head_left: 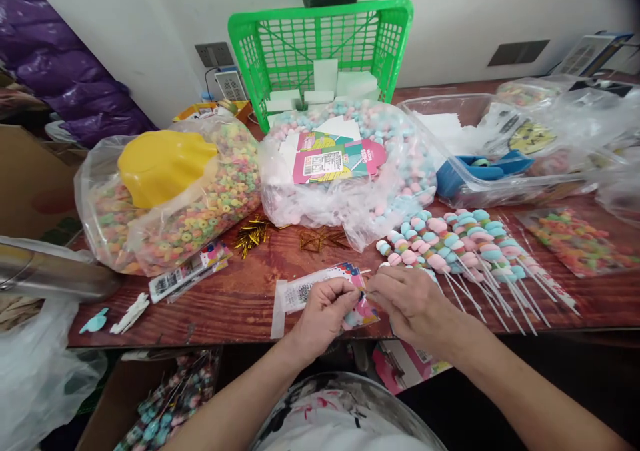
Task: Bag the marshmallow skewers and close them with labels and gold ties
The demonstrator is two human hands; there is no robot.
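Note:
Near the table's front edge, my left hand is closed in a pinch over a printed plastic packet. Just right of it, my right hand is also closed, its fingertips pressed together by the packet's right end. Whatever small item is between the fingers of either hand is too small to make out. Skewers of pink and blue candy lie beyond and to the right of my right hand, white sticks pointing toward me. Gold twist ties lie behind the packet, to the left.
A bag of ring candy with a yellow scoop stands left. Behind my hands are a large marshmallow bag and green basket. A clear tub is at right, a metal flask at left, a carton below.

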